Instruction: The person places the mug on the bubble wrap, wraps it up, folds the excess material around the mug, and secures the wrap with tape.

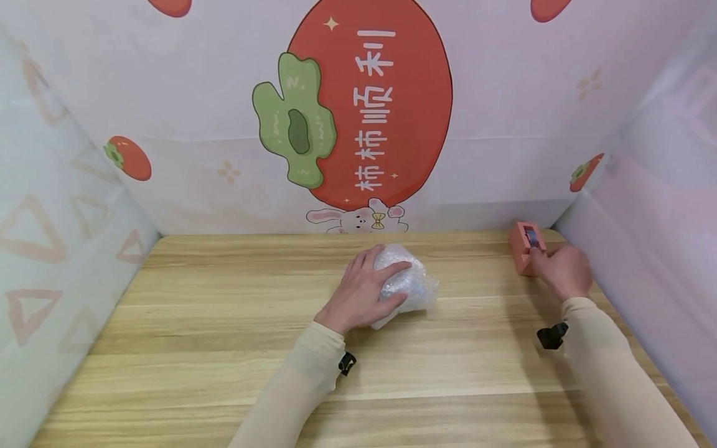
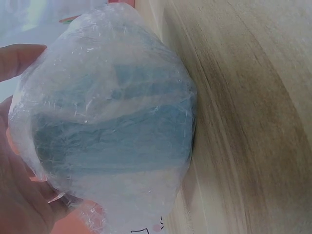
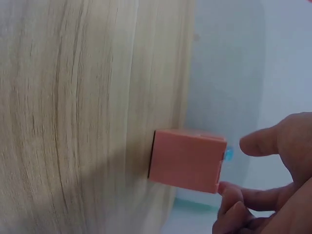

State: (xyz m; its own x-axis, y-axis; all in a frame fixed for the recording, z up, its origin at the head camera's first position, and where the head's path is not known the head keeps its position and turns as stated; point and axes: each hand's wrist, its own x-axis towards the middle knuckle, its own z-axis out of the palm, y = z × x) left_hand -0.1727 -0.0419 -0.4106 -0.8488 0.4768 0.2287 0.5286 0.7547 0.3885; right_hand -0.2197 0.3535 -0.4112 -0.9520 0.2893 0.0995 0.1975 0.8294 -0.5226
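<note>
A bubble-wrapped bundle (image 1: 409,280) lies on the table, a little right of the middle. Through its clear wrap a pale blue and white thing (image 2: 117,136) shows, its kind blurred by the plastic. My left hand (image 1: 364,289) grips the bundle from the left, its fingers spread and curved over it. At the far right stands a pink tape dispenser (image 1: 523,252) with a roll of blue-looking tape. My right hand (image 1: 562,270) is at the dispenser's near end. In the right wrist view its thumb and index finger are apart beside the blue tape end (image 3: 228,154).
The wood-grain table (image 1: 224,348) runs back to a white printed cloth wall (image 1: 196,186) with a large red persimmon picture. Cloth walls also rise on the left (image 1: 50,186) and right (image 1: 666,218), the right one close to the dispenser and right arm.
</note>
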